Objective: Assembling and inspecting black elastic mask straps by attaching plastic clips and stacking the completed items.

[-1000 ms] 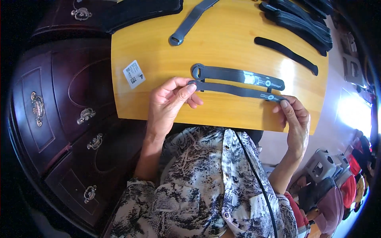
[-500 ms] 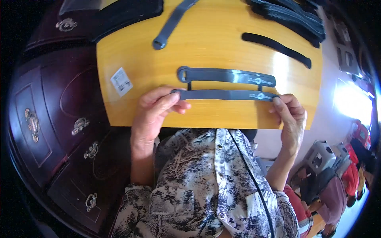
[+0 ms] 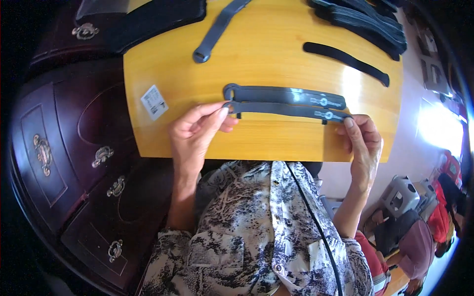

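A narrow grey strap (image 3: 281, 109) with a ring-shaped end is stretched between my hands above the near part of the table. My left hand (image 3: 197, 130) pinches the ring end between thumb and fingers. Its far end, which bears a white print, is pinched by my right hand (image 3: 363, 140). Just beyond, a similar grey strap (image 3: 276, 93) lies on the table, its near edge partly overlapped by the held one. Two short black tabs, one of them a small black piece (image 3: 324, 121), show below the held strap.
The yellow wooden table (image 3: 276, 140) carries a white label (image 3: 154, 102) at left, another grey strap (image 3: 217, 34), a black strap (image 3: 348, 62), a dark stack (image 3: 163, 22) and a pile of black straps (image 3: 365, 24). Dark drawers (image 3: 54, 143) stand left; people and a grey stool (image 3: 399, 195) are right.
Both ends of the held strap are still pinched. My left hand has raised its ring end away from me, so the strap now sits up against the strap lying beyond it.
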`<action>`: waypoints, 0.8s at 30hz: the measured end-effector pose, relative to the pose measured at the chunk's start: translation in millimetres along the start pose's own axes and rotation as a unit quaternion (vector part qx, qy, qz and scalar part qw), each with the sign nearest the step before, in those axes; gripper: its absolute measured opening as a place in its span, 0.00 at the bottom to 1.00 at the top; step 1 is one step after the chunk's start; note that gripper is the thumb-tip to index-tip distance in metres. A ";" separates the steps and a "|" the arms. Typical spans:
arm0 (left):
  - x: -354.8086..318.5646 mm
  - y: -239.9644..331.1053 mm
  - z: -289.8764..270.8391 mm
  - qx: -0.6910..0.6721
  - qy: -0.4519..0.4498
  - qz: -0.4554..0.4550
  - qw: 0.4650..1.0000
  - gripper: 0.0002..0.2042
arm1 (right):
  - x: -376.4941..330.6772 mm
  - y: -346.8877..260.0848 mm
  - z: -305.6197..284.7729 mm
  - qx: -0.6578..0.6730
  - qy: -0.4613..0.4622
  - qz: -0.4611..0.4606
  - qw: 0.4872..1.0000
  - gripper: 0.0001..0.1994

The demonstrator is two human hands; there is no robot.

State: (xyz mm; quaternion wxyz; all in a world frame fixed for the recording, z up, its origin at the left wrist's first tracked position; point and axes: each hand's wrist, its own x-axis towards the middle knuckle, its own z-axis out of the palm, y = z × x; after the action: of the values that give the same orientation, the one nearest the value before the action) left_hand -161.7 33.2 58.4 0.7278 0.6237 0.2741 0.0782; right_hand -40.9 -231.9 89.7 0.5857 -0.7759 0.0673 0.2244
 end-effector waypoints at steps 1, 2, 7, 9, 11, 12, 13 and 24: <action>1.1 -1.1 2.1 -0.009 0.008 -0.008 1.000 0.08 | -0.2 0.0 0.6 -0.012 0.007 -0.008 1.000 0.06; 1.7 -1.7 1.5 -0.008 0.006 -0.014 1.000 0.07 | -0.9 -0.2 1.9 -0.001 0.009 -0.008 1.000 0.06; 1.8 -2.8 -0.4 -0.015 0.021 -0.009 1.000 0.06 | -5.0 -0.9 5.5 -0.009 0.010 -0.021 1.000 0.06; 2.3 -1.6 -0.5 -0.006 0.017 -0.013 1.000 0.05 | -5.4 -1.3 6.5 -0.002 0.020 -0.033 0.999 0.07; 2.1 0.8 0.9 -0.001 0.027 -0.011 1.000 0.05 | -3.9 1.2 5.3 0.001 0.020 -0.037 0.999 0.07; 2.0 0.9 1.1 0.005 0.027 -0.009 1.000 0.04 | -3.5 2.4 4.8 0.000 0.025 -0.042 0.999 0.07; 1.9 1.0 1.3 0.011 0.026 -0.007 1.000 0.04 | -3.3 2.9 5.0 0.001 0.023 -0.042 0.999 0.07; 3.1 -0.2 5.0 0.014 0.038 -0.013 0.999 0.04 | -5.0 -1.2 9.4 -0.017 0.045 -0.032 0.998 0.08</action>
State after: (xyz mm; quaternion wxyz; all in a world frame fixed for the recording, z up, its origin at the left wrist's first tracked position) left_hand -156.7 30.3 57.7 0.7090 0.6271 0.3103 0.0887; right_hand -47.4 -223.5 90.9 0.5761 -0.7966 0.0643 0.1716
